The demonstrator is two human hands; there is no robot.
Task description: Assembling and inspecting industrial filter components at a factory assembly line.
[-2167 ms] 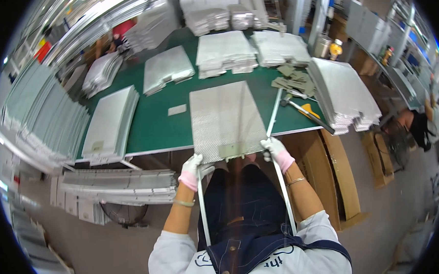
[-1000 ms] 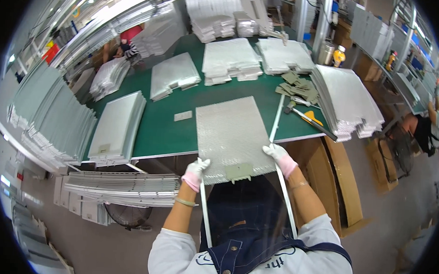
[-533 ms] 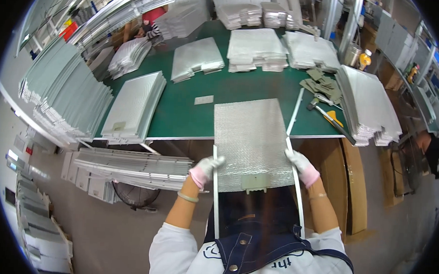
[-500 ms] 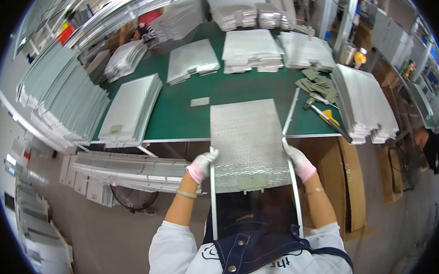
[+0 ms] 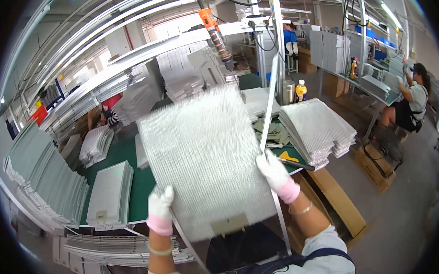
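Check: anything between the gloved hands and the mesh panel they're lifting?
Nothing visible. The left hand grips the lower left edge of the grey rectangular metal mesh panel, and the right hand grips its right edge. Both are in direct contact, and the panel is raised clear of the green table.

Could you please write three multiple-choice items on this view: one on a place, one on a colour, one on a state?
1. Where is the mesh panel?
A. Flat on the table
B. Lifted in both hands
C. On the floor

2. What colour is the table top?
A. Green
B. Red
C. White

3. How does the left hand meet the panel?
A. Apart from it
B. Resting under a stack
C. Gripping its lower left edge

Key: 1 B, the right hand and the left hold it tilted above the table. 2 A, bare green shows between the stacks. 3 C, the gloved fingers close on that edge.
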